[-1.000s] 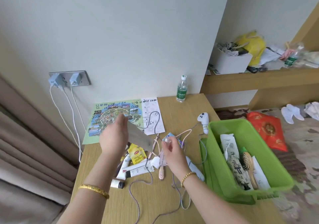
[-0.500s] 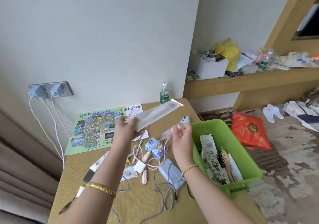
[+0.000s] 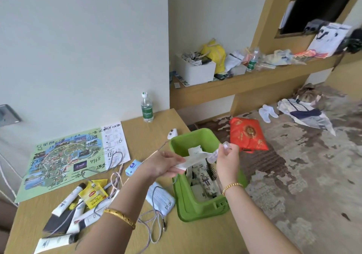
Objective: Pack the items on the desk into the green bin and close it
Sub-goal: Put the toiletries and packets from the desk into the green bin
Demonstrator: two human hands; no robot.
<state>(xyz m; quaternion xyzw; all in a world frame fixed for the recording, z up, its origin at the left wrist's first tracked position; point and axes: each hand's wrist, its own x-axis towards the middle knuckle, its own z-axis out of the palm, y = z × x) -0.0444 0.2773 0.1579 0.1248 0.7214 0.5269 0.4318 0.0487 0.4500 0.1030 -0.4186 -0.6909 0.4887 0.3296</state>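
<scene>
The green bin (image 3: 177,177) stands open at the desk's right edge, holding a hairbrush, a patterned pouch and paper packets. My left hand (image 3: 163,165) holds a long white paper packet (image 3: 195,158) over the bin's left rim, its far end reaching above the bin. My right hand (image 3: 228,158) pinches a small clear plastic item (image 3: 225,147) above the bin. On the desk lie white tubes (image 3: 67,200), yellow tea bags (image 3: 94,194), face masks (image 3: 160,198), a blue tissue pack (image 3: 133,166), cables (image 3: 115,181) and a white controller (image 3: 172,133).
A colourful map (image 3: 62,161) and a white sheet lie flat near the wall, with a water bottle (image 3: 147,107) behind them. A wall socket is at far left. A red bag (image 3: 247,134) lies on the patterned carpet right of the bin. A cluttered shelf runs behind.
Both hands have moved right from above the desk items to over the green bin, carrying the white packet and the clear item. The view has swung right as well.
</scene>
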